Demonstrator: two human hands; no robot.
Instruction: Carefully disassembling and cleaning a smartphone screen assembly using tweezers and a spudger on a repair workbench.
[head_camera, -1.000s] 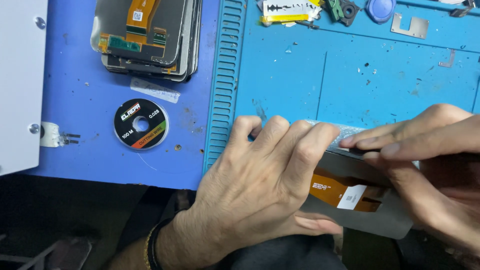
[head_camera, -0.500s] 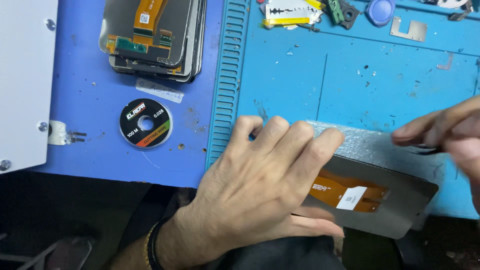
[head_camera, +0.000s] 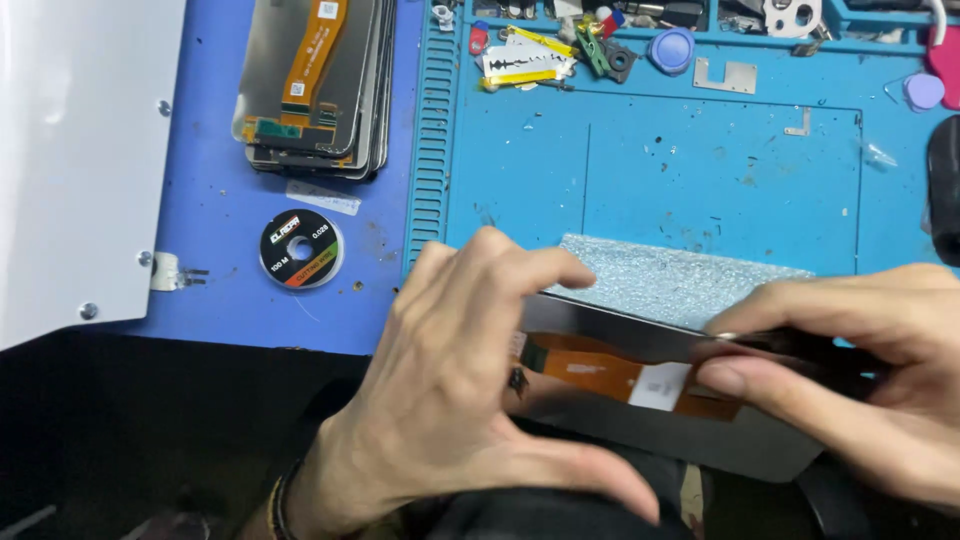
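**Head view: both hands on a phone display panel at the near edge of the counter**

Counter (head_camera: 250, 250): blue top, with a white panel (head_camera: 80, 160) covering its far-left corner and a lighter blue work mat (head_camera: 700, 180) over the right part.

Display panel (head_camera: 640, 400): lies face down at the near edge of the mat and overhangs that edge toward the person. Grey back, orange flex cable (head_camera: 600, 368) along it with a white label. A pale textured sheet (head_camera: 680, 280) lies on the mat under the panel's far edge.

Left hand (head_camera: 450, 400): fingers spread over the left end of the panel, fingertips on its far edge, thumb stretched along the near side. Grip is loosely closed about the panel end, steadying it.

Right hand (head_camera: 860, 370): thumb and forefinger pinched shut on a thin dark tool (head_camera: 790, 345) laid against the panel's far edge, right of centre. Tool tip not resolvable.

Stack of display panels (head_camera: 310, 90): far edge of the counter, left of the mat, backs up, orange flex cables showing.

Wire spool (head_camera: 301, 249): small black reel, flat on the counter just nearer than the stack, left of the mat edge.

Small parts (head_camera: 530, 62): scattered in the tray strip along the mat's far edge.
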